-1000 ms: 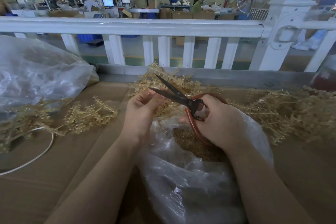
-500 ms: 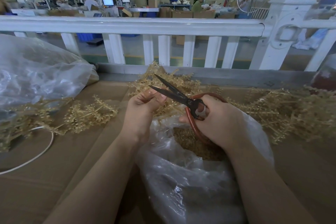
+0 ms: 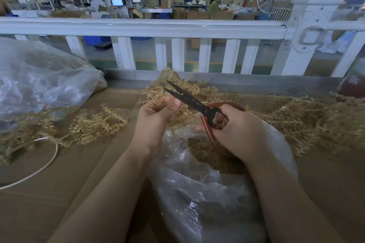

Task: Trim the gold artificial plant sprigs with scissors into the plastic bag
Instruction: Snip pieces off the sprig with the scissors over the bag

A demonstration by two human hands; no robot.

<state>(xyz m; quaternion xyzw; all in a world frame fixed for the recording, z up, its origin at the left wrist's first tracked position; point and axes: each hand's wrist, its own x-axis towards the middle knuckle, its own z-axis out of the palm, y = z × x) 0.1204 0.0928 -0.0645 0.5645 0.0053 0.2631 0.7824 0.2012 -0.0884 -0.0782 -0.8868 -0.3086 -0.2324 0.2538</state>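
My right hand [image 3: 239,132] grips the red-brown handles of black scissors [image 3: 189,98], blades slightly apart and pointing up-left. My left hand [image 3: 156,116] pinches a gold sprig [image 3: 164,104] right by the blades, above the mouth of a clear plastic bag [image 3: 207,193]. Cut gold pieces [image 3: 207,154] lie inside the bag. More gold sprigs lie in a heap behind my hands [image 3: 195,89], in a pile on the left [image 3: 94,122] and a large pile on the right [image 3: 308,122].
The work lies on brown cardboard [image 3: 69,193]. A big clear bag [image 3: 39,81] sits at the left, a white cord [image 3: 39,165] loops below it. A white railing [image 3: 158,27] fences the far edge; a factory floor with people lies beyond.
The scissor blades have closed somewhat near the sprig. Both hands stay in almost the same place.
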